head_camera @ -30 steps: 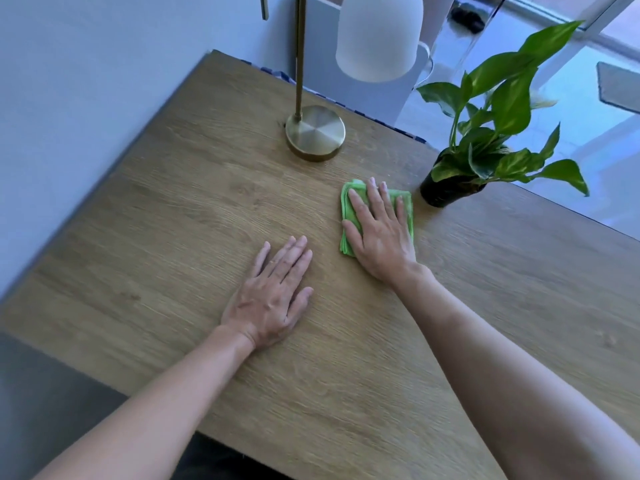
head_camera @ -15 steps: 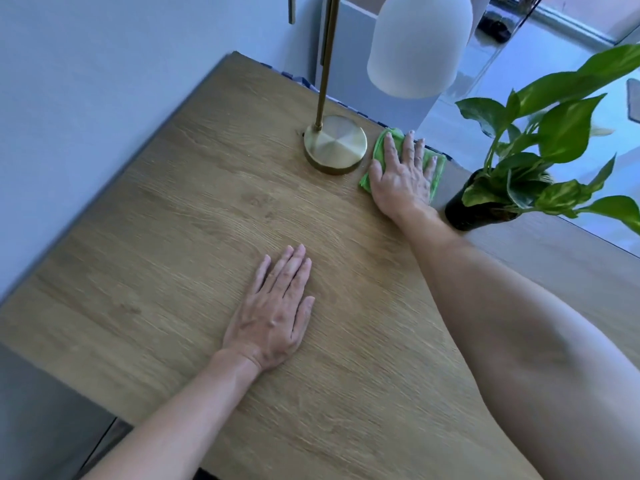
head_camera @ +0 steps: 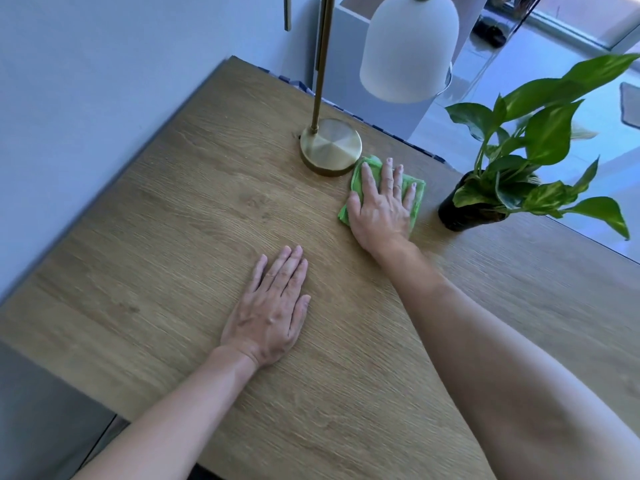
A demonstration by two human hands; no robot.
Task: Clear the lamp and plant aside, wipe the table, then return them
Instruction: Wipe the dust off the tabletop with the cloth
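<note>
Two hands lie flat on the wooden table. The right hand presses a folded green cloth with straight, spread fingers, just beside the brass base of the lamp, whose white shade hangs above. The potted plant stands near the far edge, right of the cloth. The left hand rests palm down, fingers straight, holding nothing.

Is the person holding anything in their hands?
The right hand presses flat on the middle of the green cloth, fingers straight. The left hand rests flat on the table, holding nothing.
</note>
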